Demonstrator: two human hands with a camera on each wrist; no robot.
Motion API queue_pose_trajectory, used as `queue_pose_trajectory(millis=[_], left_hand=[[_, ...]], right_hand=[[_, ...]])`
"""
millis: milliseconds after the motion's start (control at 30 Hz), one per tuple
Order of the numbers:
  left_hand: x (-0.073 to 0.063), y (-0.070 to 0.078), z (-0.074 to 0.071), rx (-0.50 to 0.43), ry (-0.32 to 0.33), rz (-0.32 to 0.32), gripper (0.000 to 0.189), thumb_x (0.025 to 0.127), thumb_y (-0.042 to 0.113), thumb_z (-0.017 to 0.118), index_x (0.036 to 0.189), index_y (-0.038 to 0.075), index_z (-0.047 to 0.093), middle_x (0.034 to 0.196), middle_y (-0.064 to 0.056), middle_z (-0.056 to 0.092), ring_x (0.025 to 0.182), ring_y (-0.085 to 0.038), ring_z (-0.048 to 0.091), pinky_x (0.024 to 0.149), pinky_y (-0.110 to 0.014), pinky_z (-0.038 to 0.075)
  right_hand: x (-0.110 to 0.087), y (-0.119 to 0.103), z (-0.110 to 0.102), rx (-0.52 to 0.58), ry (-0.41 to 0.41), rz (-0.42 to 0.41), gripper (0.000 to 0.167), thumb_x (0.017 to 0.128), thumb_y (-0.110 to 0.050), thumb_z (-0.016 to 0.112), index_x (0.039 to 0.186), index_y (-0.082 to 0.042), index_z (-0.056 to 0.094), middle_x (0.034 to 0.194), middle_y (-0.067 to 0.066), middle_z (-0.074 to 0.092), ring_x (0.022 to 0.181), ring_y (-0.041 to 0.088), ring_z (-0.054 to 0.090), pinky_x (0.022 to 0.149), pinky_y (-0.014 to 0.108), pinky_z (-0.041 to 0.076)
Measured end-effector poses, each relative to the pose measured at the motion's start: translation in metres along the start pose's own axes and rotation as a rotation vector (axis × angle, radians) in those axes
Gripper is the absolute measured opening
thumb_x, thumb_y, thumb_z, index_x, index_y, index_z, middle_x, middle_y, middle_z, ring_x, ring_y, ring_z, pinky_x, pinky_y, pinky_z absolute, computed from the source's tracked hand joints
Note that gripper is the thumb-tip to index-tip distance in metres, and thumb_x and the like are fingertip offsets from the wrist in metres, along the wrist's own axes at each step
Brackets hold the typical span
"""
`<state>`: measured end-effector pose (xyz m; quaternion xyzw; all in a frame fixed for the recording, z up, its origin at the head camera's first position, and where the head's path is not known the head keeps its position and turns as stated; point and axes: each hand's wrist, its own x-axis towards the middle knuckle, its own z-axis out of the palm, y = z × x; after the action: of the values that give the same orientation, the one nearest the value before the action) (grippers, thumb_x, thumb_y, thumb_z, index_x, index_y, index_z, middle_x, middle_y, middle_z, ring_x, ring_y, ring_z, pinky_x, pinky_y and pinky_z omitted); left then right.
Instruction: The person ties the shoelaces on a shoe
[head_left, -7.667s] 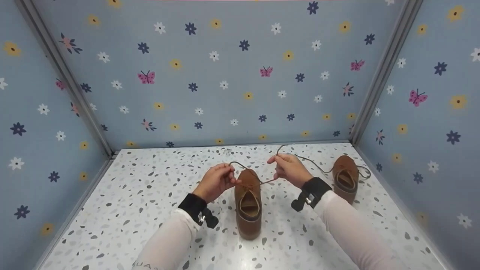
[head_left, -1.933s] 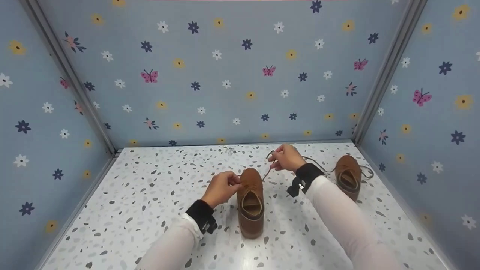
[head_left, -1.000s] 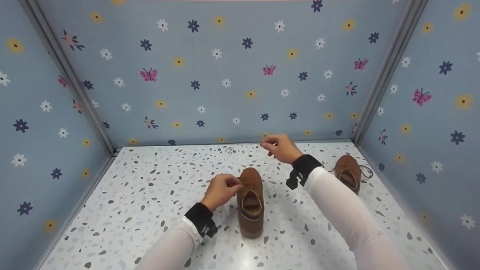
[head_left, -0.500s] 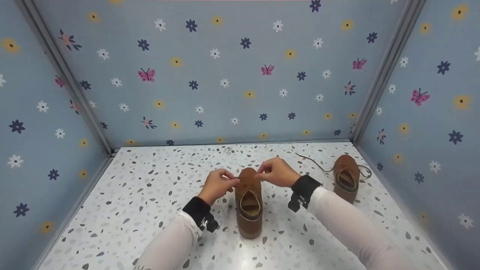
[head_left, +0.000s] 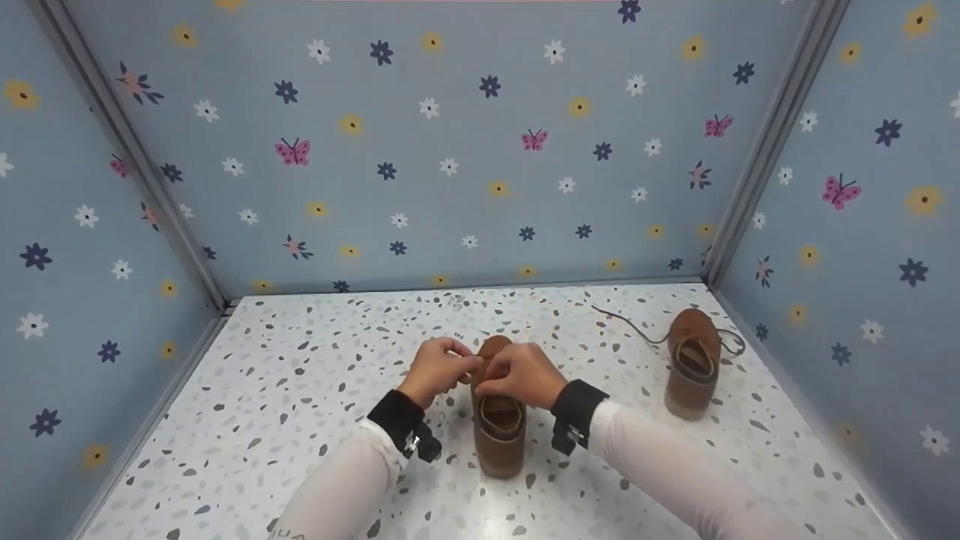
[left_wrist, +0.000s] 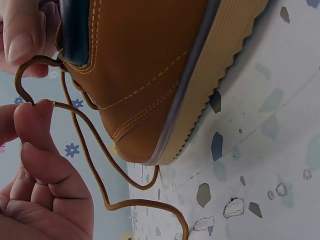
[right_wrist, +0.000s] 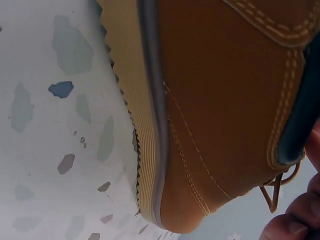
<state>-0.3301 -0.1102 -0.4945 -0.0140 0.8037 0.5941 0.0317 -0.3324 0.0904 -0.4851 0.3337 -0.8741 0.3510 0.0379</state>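
Brn shoe (left_wrist: 142, 70) w/ serrated tan sole (left_wrist: 210, 72), L hand (head_left: 439, 371) pinching lace (left_wrist: 19, 79), R hand (head_left: 529, 373) curled, hold unclear

The table (head_left: 300, 420) was white with grey and bluish specks (left_wrist: 217, 146). The shoe in its middle (head_left: 501, 454) was brown, with pale stitches (left_wrist: 150, 77), a grey stripe (left_wrist: 186, 75) and a yellowy sole (left_wrist: 215, 65). Its lace (left_wrist: 137, 203) was golden brown. The shoe by the table's right edge (head_left: 691, 390) was brown too. The wall along the back edge (head_left: 465, 202) was light blue with yellow, white and navy flowers (head_left: 580, 107) and pink butterflies (head_left: 535, 140).
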Motion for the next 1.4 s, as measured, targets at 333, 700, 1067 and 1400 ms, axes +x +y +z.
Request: queue_pose_trajectory(millis=[333, 700, 1067, 1400], left_hand=[[0.0, -0.002, -0.003, -0.015, -0.007, -0.001, 0.017, 0.089, 0.023, 0.08, 0.089, 0.009, 0.072, 0.08, -0.004, 0.077, 0.059, -0.009, 0.065, 0.047, -0.02, 0.041], [0.004, -0.012, -0.02, 0.247, 0.125, 0.128, 0.01, 0.092, 0.016, 0.073, 0.097, 0.007, 0.072, 0.093, -0.008, 0.073, 0.086, -0.02, 0.068, 0.08, -0.034, 0.055], [0.006, -0.024, -0.021, 0.44, 0.016, 0.084, 0.017, 0.095, 0.017, 0.073, 0.109, 0.007, 0.072, 0.099, -0.01, 0.078, 0.08, -0.018, 0.071, 0.073, -0.034, 0.057], [0.002, -0.015, -0.033, 0.429, 0.046, 0.121, 0.012, 0.095, 0.021, 0.074, 0.09, 0.011, 0.073, 0.083, -0.001, 0.074, 0.074, -0.013, 0.064, 0.07, -0.028, 0.05]], right_hand=[[-0.003, 0.004, -0.004, 0.032, 0.006, 0.042, 0.005, 0.087, -0.014, 0.079, 0.083, -0.01, 0.078, 0.079, 0.001, 0.075, 0.07, 0.006, 0.061, 0.064, 0.021, 0.052], [-0.008, 0.013, -0.014, 0.129, -0.015, 0.137, 0.005, 0.086, -0.008, 0.066, 0.082, -0.009, 0.069, 0.068, -0.007, 0.052, 0.063, 0.007, 0.049, 0.06, 0.022, 0.042], [-0.009, 0.017, -0.016, 0.185, -0.022, 0.194, 0.009, 0.085, -0.007, 0.056, 0.085, -0.009, 0.065, 0.07, -0.006, 0.052, 0.064, 0.01, 0.048, 0.062, 0.025, 0.041], [-0.006, 0.023, -0.02, 0.295, -0.039, 0.297, 0.011, 0.093, -0.011, 0.055, 0.084, -0.011, 0.062, 0.072, -0.005, 0.051, 0.061, 0.011, 0.047, 0.06, 0.026, 0.041]])
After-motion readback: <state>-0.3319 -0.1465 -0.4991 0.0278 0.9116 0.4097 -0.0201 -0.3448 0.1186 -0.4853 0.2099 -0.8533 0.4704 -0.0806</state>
